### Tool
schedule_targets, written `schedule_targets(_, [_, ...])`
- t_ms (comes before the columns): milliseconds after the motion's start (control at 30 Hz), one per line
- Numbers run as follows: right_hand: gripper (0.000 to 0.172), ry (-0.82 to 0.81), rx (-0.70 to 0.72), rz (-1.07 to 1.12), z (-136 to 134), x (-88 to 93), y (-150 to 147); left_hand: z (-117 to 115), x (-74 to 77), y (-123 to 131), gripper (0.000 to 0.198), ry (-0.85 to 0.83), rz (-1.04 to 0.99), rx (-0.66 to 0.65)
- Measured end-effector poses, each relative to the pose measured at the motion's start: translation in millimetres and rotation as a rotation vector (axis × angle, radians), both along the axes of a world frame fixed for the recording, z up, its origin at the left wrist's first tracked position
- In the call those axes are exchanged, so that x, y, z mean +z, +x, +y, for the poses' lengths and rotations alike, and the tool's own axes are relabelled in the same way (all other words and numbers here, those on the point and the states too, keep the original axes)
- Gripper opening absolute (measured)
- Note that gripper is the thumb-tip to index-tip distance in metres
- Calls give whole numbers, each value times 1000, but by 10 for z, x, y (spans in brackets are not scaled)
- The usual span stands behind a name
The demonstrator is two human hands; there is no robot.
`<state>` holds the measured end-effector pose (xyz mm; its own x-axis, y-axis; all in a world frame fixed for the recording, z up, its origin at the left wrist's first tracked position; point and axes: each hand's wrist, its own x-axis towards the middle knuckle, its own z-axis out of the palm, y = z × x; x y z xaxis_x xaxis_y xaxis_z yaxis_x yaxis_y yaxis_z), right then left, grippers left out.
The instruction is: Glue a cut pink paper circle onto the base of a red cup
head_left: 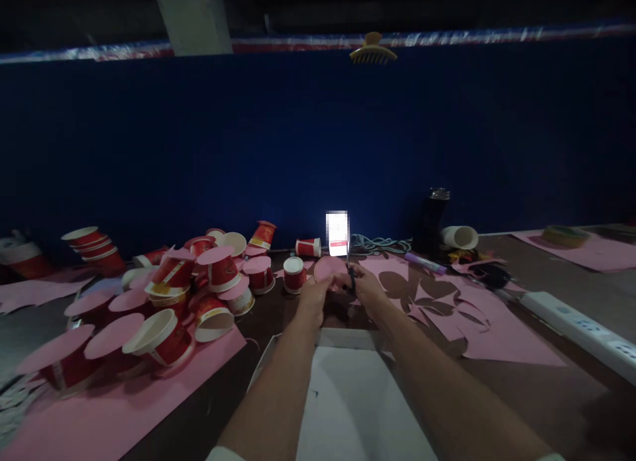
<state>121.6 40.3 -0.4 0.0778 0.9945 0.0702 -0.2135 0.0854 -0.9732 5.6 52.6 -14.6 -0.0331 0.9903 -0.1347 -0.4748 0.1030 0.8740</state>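
My left hand (315, 295) is closed on the edge of a round pink paper disc (328, 267), held up in the middle of the view. Dark-handled scissors (352, 277) are in my right hand (368, 287), its fingers wrapped round the handles. The blades point upward beside the disc's right edge; whether they touch the paper I cannot tell. Just behind the disc a lit phone (337, 232) stands upright. Left of my hands are a red and white paper cup (295, 275) standing and another cup (308, 247) lying on its side.
Many red paper cups, several topped with pink discs (115, 335), crowd the left. Cut pink paper scraps (501, 325) spread to the right, near a purple tube (424, 263), a dark bottle (431, 219) and a white power strip (581, 325). A white box (358, 395) lies below my forearms.
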Motion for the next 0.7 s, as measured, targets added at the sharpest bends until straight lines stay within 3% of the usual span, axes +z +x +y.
schedule_targets(233, [48,-57,-89,18,124,-139,52,16,22,-9,23,-24,52,13])
schedule_targets(400, [44,-87,-148,19,179,-192,83,15,112,-67,26,164,192,339])
schedule_targets(467, [44,-102,-160,48,192,-203,89,11,148,-76,31,231,224,395])
schedule_targets(600, [46,-95,-154,55,183,-190,81,18,97,-36,40,186,354,437])
schedule_targets(700, [44,-42,-103,2,150,-161,54,34,-16,-8,42,74,318,289])
